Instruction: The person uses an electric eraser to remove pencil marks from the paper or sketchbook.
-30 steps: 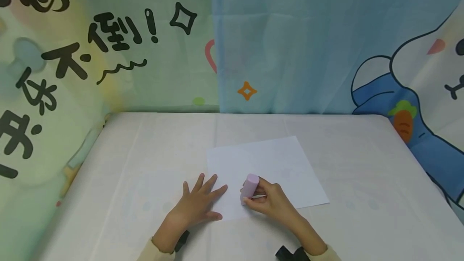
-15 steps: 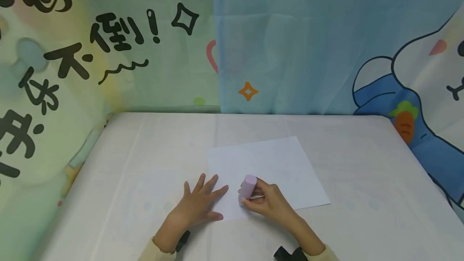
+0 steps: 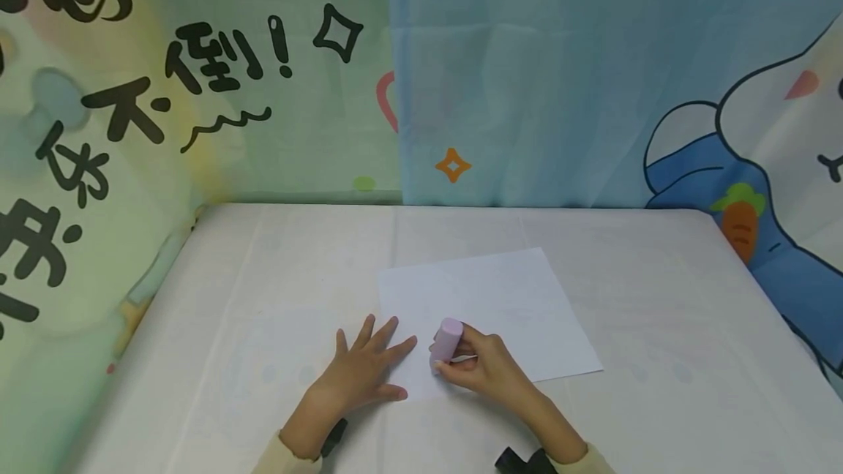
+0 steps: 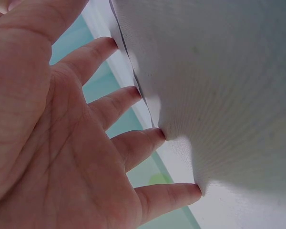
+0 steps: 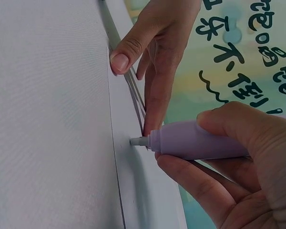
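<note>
A white sheet of paper (image 3: pixel 487 291) lies slightly turned on the cloth-covered table. My right hand (image 3: pixel 490 368) grips a thick lilac pen-shaped tool (image 3: pixel 447 339) over the paper's near part, its top end tilted a little to the right. In the right wrist view, the tool (image 5: pixel 186 139) ends in a stepped collar and a narrow grey tip right at the paper. My left hand (image 3: pixel 356 371) lies with spread fingers across the paper's near left corner. Its straight fingertips (image 4: pixel 158 135) press down in the left wrist view.
A white cloth (image 3: pixel 283 262) covers the table. A printed green curtain (image 3: pixel 296 145) with black lettering hangs behind and left, and a blue one (image 3: pixel 527 93) behind and right. Black wrist straps (image 3: pixel 525 461) show near the cream sleeves.
My right hand has slid slightly left along the paper with the lilac tool. My left hand stays in place on the sheet, and the head view has shifted a little.
</note>
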Available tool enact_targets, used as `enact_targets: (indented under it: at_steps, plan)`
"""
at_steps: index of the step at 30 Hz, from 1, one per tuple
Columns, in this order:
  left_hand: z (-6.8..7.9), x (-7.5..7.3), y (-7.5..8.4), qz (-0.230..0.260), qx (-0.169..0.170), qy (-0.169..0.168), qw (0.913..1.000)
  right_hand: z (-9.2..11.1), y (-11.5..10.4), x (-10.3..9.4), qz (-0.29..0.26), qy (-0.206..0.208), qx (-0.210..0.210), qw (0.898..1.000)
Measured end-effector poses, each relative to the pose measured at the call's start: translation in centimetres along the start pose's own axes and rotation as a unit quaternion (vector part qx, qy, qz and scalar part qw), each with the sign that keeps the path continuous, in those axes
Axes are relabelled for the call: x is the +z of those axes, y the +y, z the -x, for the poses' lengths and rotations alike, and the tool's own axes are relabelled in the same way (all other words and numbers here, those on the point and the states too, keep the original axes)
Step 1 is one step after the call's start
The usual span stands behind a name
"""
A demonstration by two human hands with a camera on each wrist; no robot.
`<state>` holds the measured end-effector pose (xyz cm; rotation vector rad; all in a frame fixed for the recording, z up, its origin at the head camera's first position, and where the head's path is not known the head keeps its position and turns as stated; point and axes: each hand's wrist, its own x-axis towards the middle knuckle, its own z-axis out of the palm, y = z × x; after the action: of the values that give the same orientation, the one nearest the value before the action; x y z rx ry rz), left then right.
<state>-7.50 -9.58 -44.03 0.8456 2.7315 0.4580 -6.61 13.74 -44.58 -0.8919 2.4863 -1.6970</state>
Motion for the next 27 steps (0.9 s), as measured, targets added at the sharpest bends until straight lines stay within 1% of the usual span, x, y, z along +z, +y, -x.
enact_targets:
  at_steps: [7,11,20,27]
  plan:
    - [-0.03,-0.02,-0.03,-0.002,0.004,0.002,1.0,0.17,-0.04,-0.26,0.013,0.005,-0.001,1.0]
    - [0.01,-0.11,0.03,0.002,0.001,-0.001,1.0,0.27,0.03,-0.4,0.01,0.007,0.003,1.0]
    - [0.07,-0.04,0.05,0.003,0.003,0.002,1.0,0.02,0.12,-0.02,0.0,-0.002,-0.013,1.0]
    - [0.07,0.1,-0.11,-0.001,0.005,0.006,1.0,-0.06,-0.11,0.13,0.002,-0.003,0.002,1.0]
